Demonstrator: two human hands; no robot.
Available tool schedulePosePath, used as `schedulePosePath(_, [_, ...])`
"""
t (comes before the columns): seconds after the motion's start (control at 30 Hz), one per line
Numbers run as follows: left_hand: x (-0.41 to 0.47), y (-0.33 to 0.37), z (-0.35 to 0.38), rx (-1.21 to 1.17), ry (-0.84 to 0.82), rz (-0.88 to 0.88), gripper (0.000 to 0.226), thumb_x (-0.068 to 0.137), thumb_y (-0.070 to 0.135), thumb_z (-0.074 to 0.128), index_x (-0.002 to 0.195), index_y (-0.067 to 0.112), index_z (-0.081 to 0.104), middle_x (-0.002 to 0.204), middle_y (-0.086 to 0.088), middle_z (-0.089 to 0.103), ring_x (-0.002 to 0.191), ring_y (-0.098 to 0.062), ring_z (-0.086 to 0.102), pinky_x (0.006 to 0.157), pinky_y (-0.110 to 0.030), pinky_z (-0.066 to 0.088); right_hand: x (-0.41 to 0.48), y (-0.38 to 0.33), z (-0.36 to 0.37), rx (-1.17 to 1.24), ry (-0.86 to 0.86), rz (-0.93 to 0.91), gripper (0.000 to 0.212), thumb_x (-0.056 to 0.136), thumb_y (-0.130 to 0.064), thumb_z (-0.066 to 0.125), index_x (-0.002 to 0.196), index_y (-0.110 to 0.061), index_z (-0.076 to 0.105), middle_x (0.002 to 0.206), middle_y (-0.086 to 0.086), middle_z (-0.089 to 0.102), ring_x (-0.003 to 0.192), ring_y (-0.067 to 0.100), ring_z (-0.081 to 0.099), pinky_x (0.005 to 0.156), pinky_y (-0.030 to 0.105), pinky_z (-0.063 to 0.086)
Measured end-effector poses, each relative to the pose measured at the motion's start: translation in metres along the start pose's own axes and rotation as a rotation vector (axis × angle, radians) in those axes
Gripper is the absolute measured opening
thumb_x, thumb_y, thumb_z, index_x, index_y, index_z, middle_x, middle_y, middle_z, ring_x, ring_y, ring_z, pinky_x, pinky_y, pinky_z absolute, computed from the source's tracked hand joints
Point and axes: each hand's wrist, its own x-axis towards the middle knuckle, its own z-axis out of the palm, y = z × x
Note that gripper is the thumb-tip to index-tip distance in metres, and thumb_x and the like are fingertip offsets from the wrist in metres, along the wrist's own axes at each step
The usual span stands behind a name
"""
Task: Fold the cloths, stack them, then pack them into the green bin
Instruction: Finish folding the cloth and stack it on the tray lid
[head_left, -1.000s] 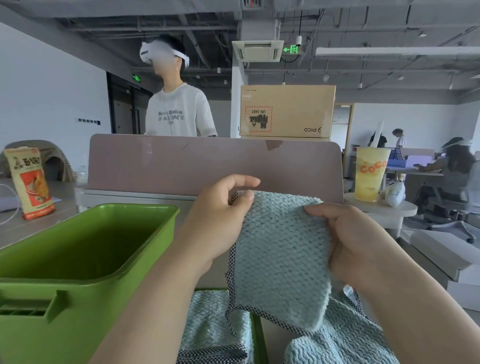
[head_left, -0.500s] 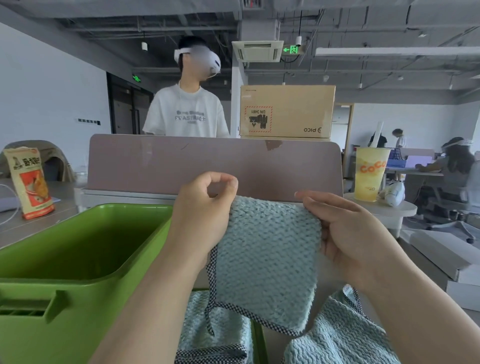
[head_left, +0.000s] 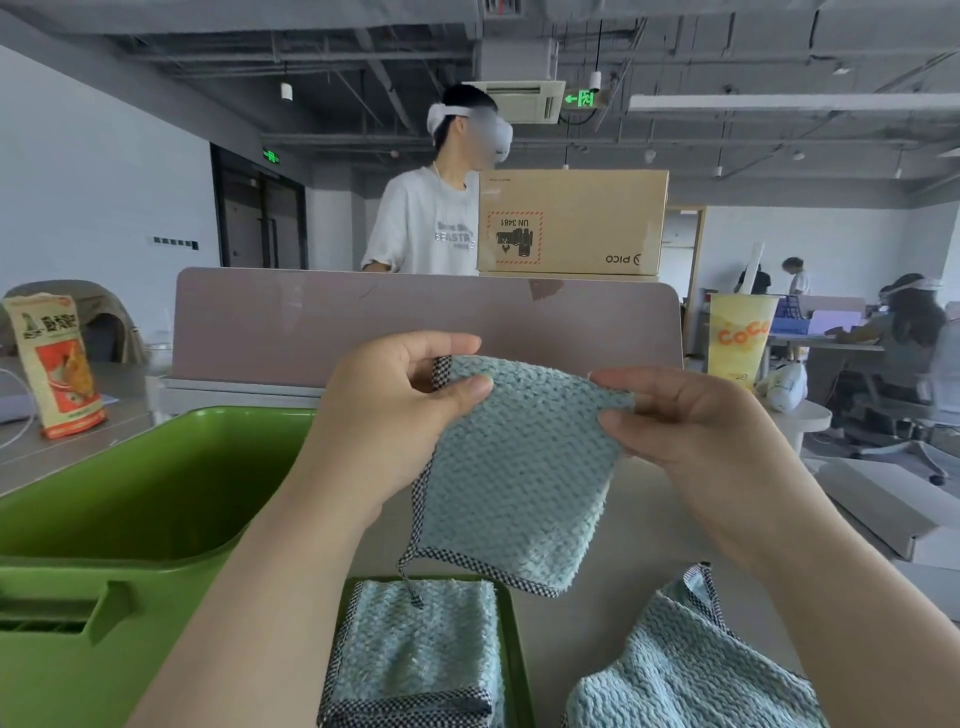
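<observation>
Teal: 3 cloths (head_left: 415, 639) | 1 green bin (head_left: 156, 467) | left hand (head_left: 379, 415), right hand (head_left: 691, 421) fingers pinching held cloth (head_left: 519, 467)

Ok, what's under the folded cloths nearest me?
A flat green tray shows along the right edge of the folded cloths; its middle, and anything between them, is covered.

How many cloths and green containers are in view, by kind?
Teal cloths: 3 (held cloth, folded cloth, loose cloth)
Green bin: 1
Green tray under the folded cloth: 1
Total: 5
</observation>
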Motion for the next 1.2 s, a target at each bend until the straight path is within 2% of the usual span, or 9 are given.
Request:
schedulePosePath(0.1, [-0.001, 0.002, 0.000, 0.097, 0.026, 0.042, 0.023, 0.074, 0.029, 0.078, 0.093, 0.040, 0.070, 0.087, 0.014, 0.069, 0.081, 0.000, 0.065, 0.075, -0.019, 0.049, 0.000, -0.001, 0.001, -0.078, 0.038, -0.042, 0.026, 0.083, -0.006, 0.069, 0.099, -0.026, 0.073, 0.084, 0.007, 0.072, 0.074, 0.016, 0.063, 0.062, 0.007, 0.044])
schedulePosePath(0.2, [-0.001, 0.003, -0.001, 0.184, 0.045, 0.076, 0.023, 0.074, 0.030, 0.078, 0.095, 0.036, 0.072, 0.076, 0.018, 0.067, 0.066, 0.008, 0.062, 0.057, -0.002, 0.041, 0.000, -0.002, 0.002, -0.123, 0.058, -0.058, 0.024, 0.086, -0.006, 0.066, 0.097, -0.026, 0.072, 0.086, 0.003, 0.073, 0.074, 0.019, 0.066, 0.059, 0.005, 0.043])
schedulePosePath(0.43, [-0.002, 0.007, 0.000, 0.295, 0.075, 0.091, 0.017, 0.073, 0.036, 0.077, 0.089, 0.036, 0.071, 0.072, 0.022, 0.059, 0.066, 0.005, 0.056, 0.052, -0.009, 0.033, 0.000, -0.001, 0.004, -0.182, 0.105, -0.125, 0.029, 0.087, -0.010, 0.064, 0.081, -0.038, 0.066, 0.087, 0.009, 0.073, 0.080, 0.028, 0.068, 0.077, 0.036, 0.055])
schedulePosePath(0.5, [-0.003, 0.008, 0.000, 0.292, 0.071, 0.103, 0.014, 0.073, 0.034, 0.078, 0.083, 0.037, 0.070, 0.068, 0.021, 0.059, 0.058, 0.005, 0.056, 0.048, -0.005, 0.035, 0.000, -0.001, 0.004, -0.199, 0.110, -0.141, 0.029, 0.088, -0.010, 0.064, 0.081, -0.038, 0.065, 0.084, 0.005, 0.073, 0.076, 0.026, 0.068, 0.076, 0.036, 0.054])
schedulePosePath(0.7, [-0.004, 0.009, 0.000, 0.297, 0.078, 0.141, 0.015, 0.072, 0.031, 0.079, 0.069, 0.038, 0.065, 0.063, 0.018, 0.056, 0.056, 0.005, 0.054, 0.049, -0.003, 0.035, 0.001, 0.002, 0.003, -0.320, 0.135, -0.165, 0.032, 0.089, -0.011, 0.062, 0.075, -0.040, 0.059, 0.083, -0.005, 0.067, 0.073, 0.016, 0.063, 0.069, 0.023, 0.048])
schedulePosePath(0.77, [-0.004, 0.010, -0.001, 0.277, 0.087, 0.155, 0.018, 0.071, 0.031, 0.079, 0.068, 0.040, 0.063, 0.082, 0.018, 0.056, 0.072, -0.001, 0.054, 0.062, -0.008, 0.037, 0.001, 0.001, 0.003, -0.350, 0.142, -0.193, 0.032, 0.090, -0.011, 0.060, 0.077, -0.040, 0.057, 0.095, -0.005, 0.061, 0.082, 0.002, 0.059, 0.067, 0.002, 0.038])
schedulePosePath(0.87, [-0.004, 0.011, -0.003, 0.159, 0.037, 0.120, 0.014, 0.073, 0.030, 0.078, 0.069, 0.037, 0.066, 0.095, 0.019, 0.065, 0.085, -0.005, 0.057, 0.077, -0.024, 0.043, 0.002, -0.002, 0.001, -0.344, 0.132, -0.199, 0.027, 0.092, -0.011, 0.057, 0.080, -0.035, 0.055, 0.091, -0.005, 0.062, 0.079, -0.005, 0.055, 0.062, -0.002, 0.035])
schedulePosePath(1.03, [-0.005, 0.012, 0.002, -0.161, -0.064, 0.006, 0.013, 0.072, 0.022, 0.078, 0.071, 0.033, 0.071, 0.072, 0.012, 0.071, 0.072, -0.005, 0.067, 0.059, -0.015, 0.049, 0.002, 0.005, 0.006, 0.001, 0.185, -0.084, 0.019, 0.095, -0.013, 0.054, 0.084, -0.024, 0.066, 0.076, 0.004, 0.069, 0.069, 0.025, 0.059, 0.072, 0.037, 0.050])
schedulePosePath(1.2, [-0.004, 0.013, 0.006, -0.407, -0.062, -0.108, 0.019, 0.056, 0.030, 0.076, 0.076, 0.032, 0.076, 0.093, -0.009, 0.072, 0.085, -0.023, 0.070, 0.077, -0.035, 0.057, -0.004, -0.001, 0.015, 0.670, -0.073, 0.383, 0.022, 0.088, -0.028, 0.062, 0.092, -0.010, 0.074, 0.088, 0.007, 0.076, 0.082, 0.027, 0.072, 0.078, 0.041, 0.055])
